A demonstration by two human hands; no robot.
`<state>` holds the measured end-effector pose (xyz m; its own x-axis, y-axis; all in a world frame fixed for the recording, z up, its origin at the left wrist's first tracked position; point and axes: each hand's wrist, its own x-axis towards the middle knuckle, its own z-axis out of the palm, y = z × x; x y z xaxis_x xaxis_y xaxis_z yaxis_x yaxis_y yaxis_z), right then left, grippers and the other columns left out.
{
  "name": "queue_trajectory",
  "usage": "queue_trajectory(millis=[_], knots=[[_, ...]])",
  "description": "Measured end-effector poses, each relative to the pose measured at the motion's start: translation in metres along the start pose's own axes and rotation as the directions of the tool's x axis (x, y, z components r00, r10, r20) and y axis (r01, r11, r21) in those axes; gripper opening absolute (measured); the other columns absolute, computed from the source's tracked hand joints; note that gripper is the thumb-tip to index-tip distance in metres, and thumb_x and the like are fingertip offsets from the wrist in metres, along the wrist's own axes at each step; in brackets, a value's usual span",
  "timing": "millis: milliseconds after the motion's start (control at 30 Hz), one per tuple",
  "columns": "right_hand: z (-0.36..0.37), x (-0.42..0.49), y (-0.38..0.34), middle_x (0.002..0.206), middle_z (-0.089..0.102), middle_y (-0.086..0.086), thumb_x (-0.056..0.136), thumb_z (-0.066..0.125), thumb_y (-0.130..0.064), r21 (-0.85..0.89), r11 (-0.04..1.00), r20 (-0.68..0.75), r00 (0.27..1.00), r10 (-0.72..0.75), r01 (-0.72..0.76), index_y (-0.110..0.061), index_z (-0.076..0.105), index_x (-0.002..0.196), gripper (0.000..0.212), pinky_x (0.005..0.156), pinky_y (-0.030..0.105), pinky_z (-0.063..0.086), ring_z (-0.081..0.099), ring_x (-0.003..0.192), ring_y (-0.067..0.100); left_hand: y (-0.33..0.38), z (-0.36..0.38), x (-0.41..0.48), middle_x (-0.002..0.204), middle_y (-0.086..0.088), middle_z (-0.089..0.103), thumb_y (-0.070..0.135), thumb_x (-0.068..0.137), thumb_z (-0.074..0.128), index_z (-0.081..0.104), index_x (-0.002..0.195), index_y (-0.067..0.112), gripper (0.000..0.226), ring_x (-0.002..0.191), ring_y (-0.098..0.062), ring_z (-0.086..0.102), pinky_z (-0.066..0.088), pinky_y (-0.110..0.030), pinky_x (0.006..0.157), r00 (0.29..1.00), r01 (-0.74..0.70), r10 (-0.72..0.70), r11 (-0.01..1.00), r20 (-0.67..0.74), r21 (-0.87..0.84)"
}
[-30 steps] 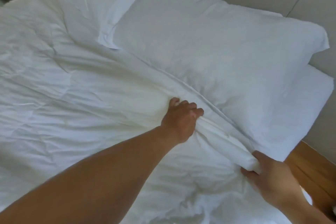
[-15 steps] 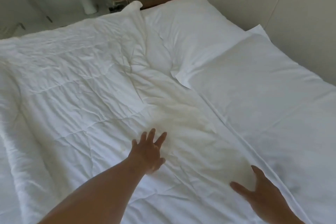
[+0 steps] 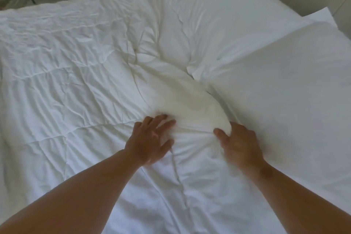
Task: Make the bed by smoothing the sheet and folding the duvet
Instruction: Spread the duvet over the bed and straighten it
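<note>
Left hand (image 3: 152, 138) lies flat with its fingers spread, pinning the duvet (image 3: 76, 81); right hand (image 3: 239, 144) cups its puffed edge at 3 o'clock beside the pillows (image 3: 284, 85), probably to flatten the bulge.

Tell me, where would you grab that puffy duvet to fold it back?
Probably the raised top edge of the duvet, bunched beside the pillows. Come from the near side, where the left hand and right hand already flank the bulge; the rest lies flat, offering little to pinch.
</note>
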<state>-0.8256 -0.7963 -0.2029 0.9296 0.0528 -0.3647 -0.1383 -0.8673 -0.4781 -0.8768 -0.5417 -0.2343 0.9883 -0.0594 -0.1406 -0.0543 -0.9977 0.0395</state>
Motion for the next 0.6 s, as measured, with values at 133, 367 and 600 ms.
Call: queue_trajectory(millis=[133, 367, 600], knots=[[-0.009, -0.013, 0.021, 0.106, 0.069, 0.000, 0.099, 0.044, -0.053, -0.190, 0.982, 0.081, 0.997, -0.006, 0.021, -0.030, 0.059, 0.106, 0.029, 0.077, 0.034, 0.047, 0.063, 0.100, 0.026, -0.046, 0.008, 0.034, 0.167, -0.002, 0.005, 0.072, 0.093, 0.017, 0.004, 0.155, 0.043, 0.070, 0.151, -0.030, 0.013, 0.022, -0.055, 0.116, 0.907, 0.421, -0.421, 0.906, 0.002, -0.050], [-0.004, 0.066, -0.062, 0.113, 0.066, -0.001, 0.078, 0.071, -0.054, 0.020, 0.997, 0.052, 0.996, -0.075, 0.075, -0.021, 0.047, 0.130, 0.067, 0.081, 0.030, 0.044, 0.062, 0.104, 0.026, -0.063, 0.039, 0.027, 0.165, 0.001, -0.022, 0.073, 0.088, -0.007, -0.025, 0.151, 0.041, 0.074, 0.152, -0.026, -0.018, -0.001, -0.058, 0.120, 0.895, 0.444, -0.441, 0.895, 0.069, -0.032], [0.022, 0.186, -0.184, 0.137, 0.057, 0.011, 0.088, 0.053, -0.066, 0.040, 0.984, 0.076, 0.982, -0.175, 0.172, -0.018, 0.041, 0.144, 0.074, 0.102, 0.039, 0.044, 0.052, 0.127, 0.033, -0.070, 0.056, 0.032, 0.168, -0.001, 0.004, 0.074, 0.092, 0.011, 0.008, 0.158, 0.038, 0.074, 0.154, -0.026, 0.000, 0.009, -0.058, 0.120, 0.891, 0.452, -0.454, 0.885, 0.009, -0.108]])
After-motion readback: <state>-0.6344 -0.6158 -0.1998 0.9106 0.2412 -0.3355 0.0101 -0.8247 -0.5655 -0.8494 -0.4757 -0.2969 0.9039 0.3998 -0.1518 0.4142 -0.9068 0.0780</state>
